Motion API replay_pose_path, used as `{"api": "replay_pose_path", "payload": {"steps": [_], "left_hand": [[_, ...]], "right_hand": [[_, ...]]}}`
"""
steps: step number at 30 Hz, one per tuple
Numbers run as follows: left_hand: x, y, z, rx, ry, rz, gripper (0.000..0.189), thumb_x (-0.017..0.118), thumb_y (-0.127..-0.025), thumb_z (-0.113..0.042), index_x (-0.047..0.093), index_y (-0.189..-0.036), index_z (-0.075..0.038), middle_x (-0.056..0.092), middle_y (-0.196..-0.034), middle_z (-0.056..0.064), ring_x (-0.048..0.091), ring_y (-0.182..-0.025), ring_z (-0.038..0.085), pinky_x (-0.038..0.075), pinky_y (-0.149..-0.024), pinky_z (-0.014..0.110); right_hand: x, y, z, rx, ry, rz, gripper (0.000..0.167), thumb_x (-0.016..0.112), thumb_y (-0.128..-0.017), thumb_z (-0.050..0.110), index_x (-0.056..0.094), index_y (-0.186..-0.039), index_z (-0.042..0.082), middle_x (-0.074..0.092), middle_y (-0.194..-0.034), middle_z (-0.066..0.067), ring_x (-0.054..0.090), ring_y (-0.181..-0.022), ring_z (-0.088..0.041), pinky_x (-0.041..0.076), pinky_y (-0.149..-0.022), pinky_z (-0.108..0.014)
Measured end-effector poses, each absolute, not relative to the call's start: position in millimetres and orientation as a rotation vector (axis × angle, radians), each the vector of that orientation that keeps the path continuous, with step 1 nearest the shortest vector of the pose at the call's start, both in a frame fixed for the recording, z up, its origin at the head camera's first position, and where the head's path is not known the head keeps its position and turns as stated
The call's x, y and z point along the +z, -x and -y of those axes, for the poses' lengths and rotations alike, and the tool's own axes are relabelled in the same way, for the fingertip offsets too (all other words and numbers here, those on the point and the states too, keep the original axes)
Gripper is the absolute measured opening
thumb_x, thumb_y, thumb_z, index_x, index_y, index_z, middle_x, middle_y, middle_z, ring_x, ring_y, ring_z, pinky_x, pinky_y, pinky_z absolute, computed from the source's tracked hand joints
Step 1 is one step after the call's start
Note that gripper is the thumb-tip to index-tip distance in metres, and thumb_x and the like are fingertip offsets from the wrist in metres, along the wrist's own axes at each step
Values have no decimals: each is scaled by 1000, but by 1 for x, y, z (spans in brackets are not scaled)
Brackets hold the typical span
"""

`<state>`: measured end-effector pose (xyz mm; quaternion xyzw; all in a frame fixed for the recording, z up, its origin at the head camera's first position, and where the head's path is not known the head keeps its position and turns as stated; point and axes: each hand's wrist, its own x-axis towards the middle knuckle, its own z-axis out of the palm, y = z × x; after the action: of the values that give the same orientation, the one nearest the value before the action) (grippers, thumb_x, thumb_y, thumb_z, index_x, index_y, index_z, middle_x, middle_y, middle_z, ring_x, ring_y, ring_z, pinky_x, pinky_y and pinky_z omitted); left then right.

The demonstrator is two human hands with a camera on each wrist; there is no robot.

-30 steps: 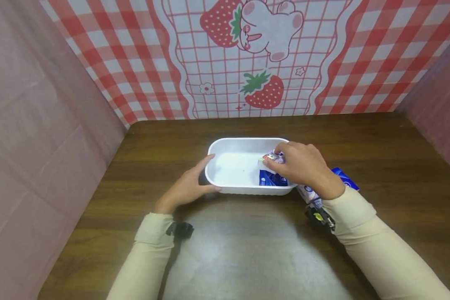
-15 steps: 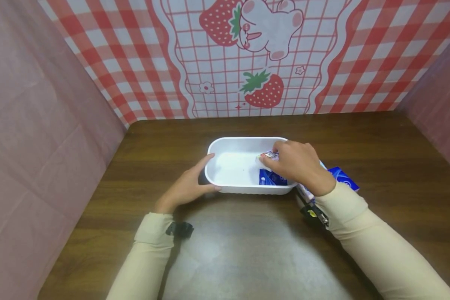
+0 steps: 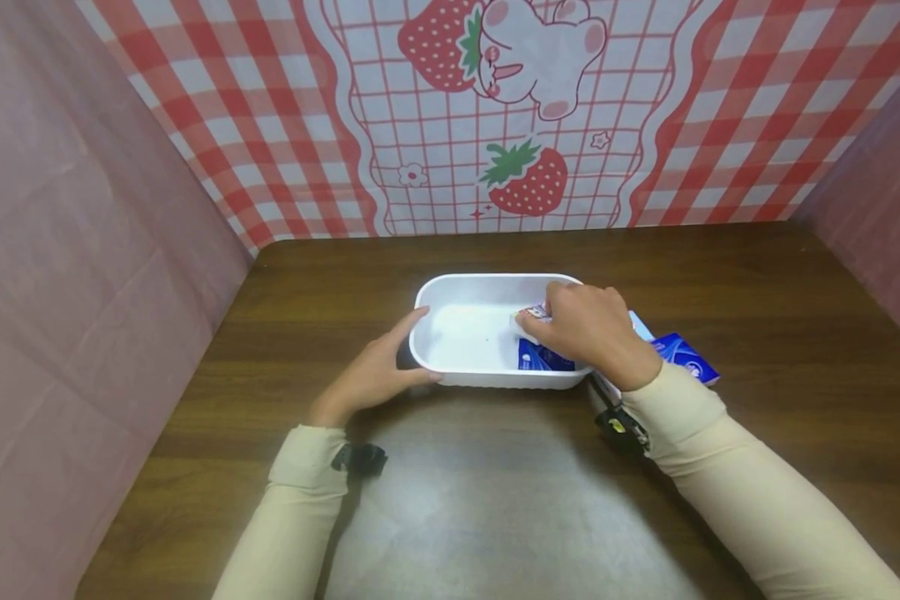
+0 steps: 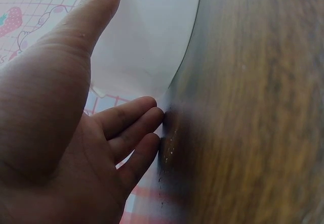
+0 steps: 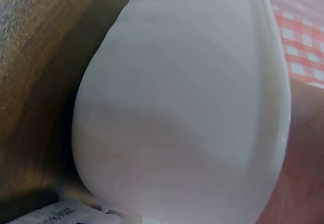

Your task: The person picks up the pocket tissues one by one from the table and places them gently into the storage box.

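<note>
Nearest, the left sleeve and right sleeve extend over the near part of the brown worktop. Next is the white tray, resting level.

The left hand is at the tray's left end: thumb and forefinger wide apart, thumb at the near rim, forefinger at the far part of the end; the other fingers are loosely bent and hold nothing. Judged to be steadying the tray.

A blue packet lies inside the tray, in the near right part. Outside, to the right, a blue pack lies on the worktop, clear of the tray.

The right hand reaches over the tray's right end, its thumb and bent fingers closed on a printed packet, mostly covered. That packet is within the tray, just beyond the blue packet; whether it bears on the tray floor cannot be told.

Step in hand, as judged: placing the printed packet beside the blue one. The next move calls for seating it flat without riding over its neighbour, then loosening the right hand and lifting clear of the rim, left hand holding position. Risk: a snagged wrist could shift the tray.

Beyond the right wrist, a pale pack is partly hidden. Farthest, a red-and-white patterned cloth stands behind the worktop
</note>
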<state>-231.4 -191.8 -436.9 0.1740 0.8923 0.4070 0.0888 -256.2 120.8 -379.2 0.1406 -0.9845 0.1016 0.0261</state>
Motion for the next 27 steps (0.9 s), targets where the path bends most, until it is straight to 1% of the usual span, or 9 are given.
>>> {"api": "replay_pose_path", "payload": {"steps": [8,13,15,17,19,22,25,27], "left_hand": [[-436,231,191,1210,-512,-2656,102,78,-78,-62,23,-160,-37,31,-161,-7,31,-146,20,30,-113,57],[-436,231,191,1209,-509,-2658,102,78,-77,-63,23,-160,-37,32,-161,-7,32,-146,20,31,-113,57],[-435,231,191,1208,-504,-2657,102,78,-77,-63,24,-159,-37,32,-161,-7,32,-146,21,31,-113,57],[-435,231,191,1208,-499,-2656,102,78,-77,-63,24,-159,-37,33,-161,-7,32,-146,21,31,-113,58],[-435,230,190,1209,-498,-2653,102,78,-77,-62,23,-159,-38,32,-161,-8,32,-146,20,31,-113,57],[-436,231,190,1214,-505,-2648,102,79,-77,-61,23,-159,-38,31,-161,-9,31,-146,19,31,-113,57],[-436,231,190,1215,-507,-2649,102,79,-77,-61,23,-159,-38,31,-161,-9,31,-146,19,31,-113,56],[-436,232,190,1214,-505,-2652,102,79,-77,-61,23,-159,-38,31,-161,-9,31,-146,19,31,-113,56]], "right_hand": [[-381,256,-119,265,-452,3058,53,59,-92,59,67,-90,6,55,-63,-3,54,-65,-25,48,-68,-48],[-382,254,-120,244,-480,3051,55,60,-91,61,68,-89,7,56,-63,-3,55,-66,-25,48,-67,-47],[-382,253,-120,244,-491,3058,56,60,-90,62,69,-92,6,60,-67,-4,57,-69,-25,48,-68,-47],[-381,252,-121,244,-503,3081,58,60,-89,63,70,-97,6,66,-77,-6,58,-73,-26,48,-70,-48],[-379,251,-123,255,-515,3114,61,61,-89,63,72,-104,6,71,-88,-9,60,-78,-27,48,-72,-49],[-375,249,-126,291,-532,3162,62,64,-88,61,72,-115,6,73,-100,-11,61,-84,-27,50,-73,-48],[-374,247,-128,333,-556,3177,61,67,-87,57,72,-120,6,73,-103,-10,61,-84,-25,52,-70,-43],[-374,246,-128,338,-574,3168,58,69,-87,54,73,-120,6,73,-102,-9,61,-83,-24,52,-67,-40]]}}
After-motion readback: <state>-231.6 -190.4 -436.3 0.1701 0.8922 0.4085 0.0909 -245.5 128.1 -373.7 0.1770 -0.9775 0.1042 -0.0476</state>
